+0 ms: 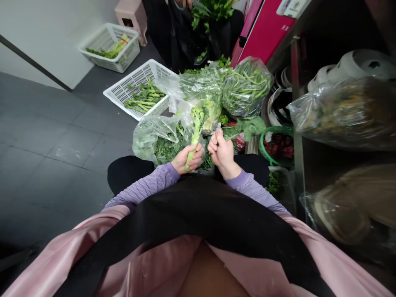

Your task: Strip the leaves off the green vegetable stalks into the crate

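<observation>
Grey floor [62, 140], pale green broccoli stalk [195, 138], budded head [197, 113]

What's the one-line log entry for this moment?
Left hand: gripping broccoli-like stalk | Right hand: curled shut, green leaf alongside | Nearer white basket: green stems inside | Bagged greens: beyond both hands

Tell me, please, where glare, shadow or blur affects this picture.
Head view: glare streaks the clear bag of greens; the shelf at right sinks into shadow; the bag on it looks blurred; the stem in the left hand is fairly sharp.
</observation>
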{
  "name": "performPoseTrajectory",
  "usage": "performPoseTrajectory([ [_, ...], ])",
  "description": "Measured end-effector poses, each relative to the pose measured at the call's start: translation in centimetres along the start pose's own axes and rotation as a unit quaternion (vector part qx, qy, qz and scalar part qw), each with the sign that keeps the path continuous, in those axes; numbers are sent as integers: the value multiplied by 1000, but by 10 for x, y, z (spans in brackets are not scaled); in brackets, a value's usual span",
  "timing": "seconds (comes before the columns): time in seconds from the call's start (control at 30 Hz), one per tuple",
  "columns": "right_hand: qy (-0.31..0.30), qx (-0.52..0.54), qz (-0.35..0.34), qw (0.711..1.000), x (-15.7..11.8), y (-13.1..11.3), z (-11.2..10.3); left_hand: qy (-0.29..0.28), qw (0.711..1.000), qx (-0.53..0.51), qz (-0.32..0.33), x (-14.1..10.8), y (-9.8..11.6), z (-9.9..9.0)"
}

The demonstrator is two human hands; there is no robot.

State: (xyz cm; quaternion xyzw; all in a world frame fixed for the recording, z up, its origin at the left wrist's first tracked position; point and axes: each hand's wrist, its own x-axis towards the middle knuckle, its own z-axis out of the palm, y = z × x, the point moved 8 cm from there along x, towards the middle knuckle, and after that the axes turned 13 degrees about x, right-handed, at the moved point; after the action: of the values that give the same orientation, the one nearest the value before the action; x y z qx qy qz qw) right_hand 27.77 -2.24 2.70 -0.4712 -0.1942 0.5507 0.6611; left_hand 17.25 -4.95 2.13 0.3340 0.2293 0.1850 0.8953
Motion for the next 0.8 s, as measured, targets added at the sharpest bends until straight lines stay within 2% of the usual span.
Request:
performPoseTrajectory([
  [0.07, 9, 60, 35, 998, 7, 1, -2, -30, 999, 22, -17, -1, -4, 0],
  [0.17, 15, 95, 97, 991, 15, 8, -7, -86, 993, 64, -46, -4, -15, 4],
  [0.27, -39, 134, 130, 982, 12, 13, 4, -106, 990, 81, -52, -4, -20, 3],
  [0.33, -57, 150, 135, 978, 8, 16, 11, -81, 992, 95, -28, -2, -18, -2],
  [0.47, 35, 162, 73, 983, 9, 20, 4, 47, 981, 176, 62, 0, -5, -19],
  [0.57, 65, 164, 107, 978, 10, 31, 2, 100, 964, 234, 75, -1, -5, -22],
  [0.67, 23, 160, 173, 972, 11, 35, 7, 104, 952, 282, 63, -5, -9, -19],
  [0.8, -100, 113, 307, 940, -10, 47, 15, 70, 938, 338, 40, -9, -10, -14],
])
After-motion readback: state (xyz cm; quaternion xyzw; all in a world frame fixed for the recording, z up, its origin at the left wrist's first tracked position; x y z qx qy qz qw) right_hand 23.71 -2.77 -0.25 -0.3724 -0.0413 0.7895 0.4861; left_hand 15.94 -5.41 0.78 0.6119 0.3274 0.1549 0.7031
